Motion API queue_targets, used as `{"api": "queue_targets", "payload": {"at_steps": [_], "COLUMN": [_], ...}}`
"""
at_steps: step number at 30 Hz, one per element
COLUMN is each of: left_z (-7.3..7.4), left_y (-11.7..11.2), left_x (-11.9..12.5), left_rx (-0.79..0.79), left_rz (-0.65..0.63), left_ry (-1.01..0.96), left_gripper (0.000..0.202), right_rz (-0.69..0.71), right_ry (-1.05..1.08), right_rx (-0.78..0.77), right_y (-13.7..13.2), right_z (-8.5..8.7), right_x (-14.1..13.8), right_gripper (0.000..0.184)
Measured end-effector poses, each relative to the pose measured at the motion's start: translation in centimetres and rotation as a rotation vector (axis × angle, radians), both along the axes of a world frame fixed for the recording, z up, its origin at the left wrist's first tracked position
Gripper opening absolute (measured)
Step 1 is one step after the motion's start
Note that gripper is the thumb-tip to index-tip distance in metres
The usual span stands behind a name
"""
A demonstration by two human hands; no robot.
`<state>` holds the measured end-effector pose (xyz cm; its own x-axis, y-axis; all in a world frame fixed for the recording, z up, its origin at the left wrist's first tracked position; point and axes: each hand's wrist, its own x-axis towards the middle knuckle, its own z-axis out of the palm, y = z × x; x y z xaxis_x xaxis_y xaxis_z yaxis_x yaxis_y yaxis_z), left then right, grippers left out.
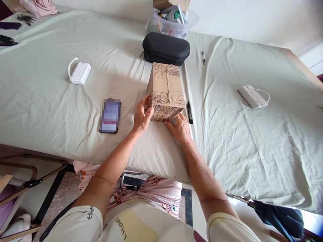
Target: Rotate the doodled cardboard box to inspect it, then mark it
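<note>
A brown cardboard box, taped shut and covered in dark scribbles, lies on the pale green sheet of the bed. My left hand grips its near left corner, thumb against the front face. My right hand presses under the box's near right bottom edge. A black marker lies just right of the box, beside my right hand.
A phone lies left of my left hand. A black oval case sits behind the box, with a clear tub of items beyond it. White power banks rest at left and right. A pen lies at the back.
</note>
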<state>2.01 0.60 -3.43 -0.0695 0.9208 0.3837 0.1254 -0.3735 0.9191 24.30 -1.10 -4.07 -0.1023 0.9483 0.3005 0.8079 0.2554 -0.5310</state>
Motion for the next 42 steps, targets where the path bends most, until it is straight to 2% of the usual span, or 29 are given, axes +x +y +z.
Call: {"api": "queue_targets", "payload": {"at_steps": [3,5,12,17,20,22,24,27,31,35,38,42], "left_z": [-0.2,-0.2,-0.3,-0.5,-0.5,-0.6,-0.8,-1.2,-1.5,-0.7,0.0,0.6], "left_y": [0.0,0.1,0.7,0.3,-0.3,-0.5,-0.7,-0.6,-0.7,-1.0,-1.1,-0.9], "left_x": [0.4,0.6,0.3,0.9,1.6,2.0,2.4,2.6,2.5,2.4,2.2,1.7], "left_rx": [0.062,0.05,0.05,0.029,0.001,-0.01,-0.018,-0.056,-0.081,-0.079,-0.088,-0.086], "left_rz": [0.043,0.049,0.055,0.108,0.059,0.006,-0.03,-0.025,0.004,0.057,0.083,0.073], "left_ry": [0.049,0.02,-0.167,-0.187,-0.182,-0.183,-0.18,-0.143,-0.1,-0.073,-0.078,-0.14], "left_gripper": [0.086,0.082,0.063,0.074,0.081,0.095,0.112,0.127,0.135,0.143,0.141,0.124], "right_rz": [0.059,0.089,0.134,0.095,0.076,0.064,0.062,0.077,0.127,0.16,0.176,0.168], "right_ry": [0.041,0.086,0.136,0.12,0.12,0.096,0.052,-0.003,-0.035,-0.056,-0.077,-0.116], "right_rx": [0.019,0.051,0.337,0.529,0.661,0.703,0.696,0.673,0.616,0.578,0.581,0.55], "right_y": [-0.2,-0.4,-1.2,-1.6,-1.8,-2.0,-2.2,-2.4,-2.5,-2.6,-2.5,-2.1], "right_z": [0.1,0.4,1.1,1.4,1.7,1.8,1.9,1.8,1.5,1.2,1.0,0.9], "right_x": [0.1,0.0,-1.2,-1.7,-2.1,-2.4,-2.8,-3.3,-3.8,-4.3,-4.4,-3.9], "right_gripper": [0.016,0.012,0.018,0.013,0.01,0.011,0.012,0.012,0.011,0.011,0.015,0.023]}}
